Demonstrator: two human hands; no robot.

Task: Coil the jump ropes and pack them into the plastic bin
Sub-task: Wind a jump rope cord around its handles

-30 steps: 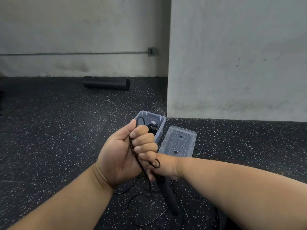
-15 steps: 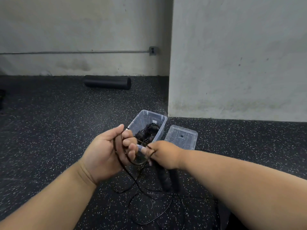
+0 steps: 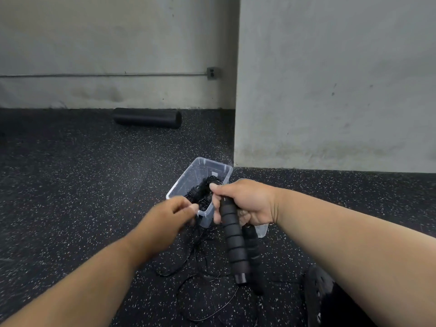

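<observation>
Right hand grips both foam handles of a jump rope, fingers curled round their tops, handles hanging down. Left hand pinches the thin black cord between thumb and fingertips; most of the cord lies in loose loops on the floor below. Plastic bin sits just beyond the hands and holds another coiled rope. Risk: slack floor loops may cross and knot as they are gathered; the thin cord could slip from the pinch.
</observation>
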